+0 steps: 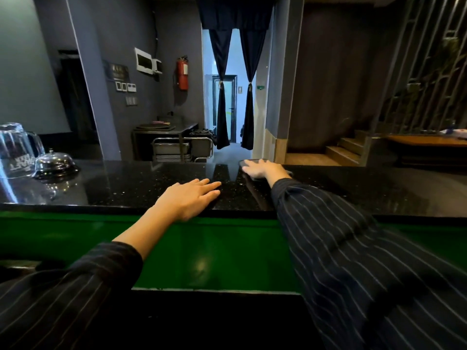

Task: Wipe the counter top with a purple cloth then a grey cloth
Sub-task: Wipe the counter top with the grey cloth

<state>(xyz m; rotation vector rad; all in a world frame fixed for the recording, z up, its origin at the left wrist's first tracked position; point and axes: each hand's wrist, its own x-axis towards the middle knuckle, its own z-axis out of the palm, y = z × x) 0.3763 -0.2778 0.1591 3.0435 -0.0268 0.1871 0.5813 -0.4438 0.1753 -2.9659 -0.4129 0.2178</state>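
Note:
A glossy black speckled counter top [131, 184] runs across the view. My left hand [188, 198] lies flat on its near edge with straight fingers and holds nothing. My right hand [262, 169] reaches to the far edge and presses flat on a dark cloth [249, 162]; only the cloth's far edge shows beyond my fingers, and its colour is hard to tell in the dim light. No second cloth is in view.
An upturned glass pitcher [15, 150] and a metal service bell [54, 162] stand at the counter's left end. A green ledge [214, 251] lies below the near edge. Beyond the counter are a steel trolley [182, 147], a curtained doorway and wooden steps [346, 147].

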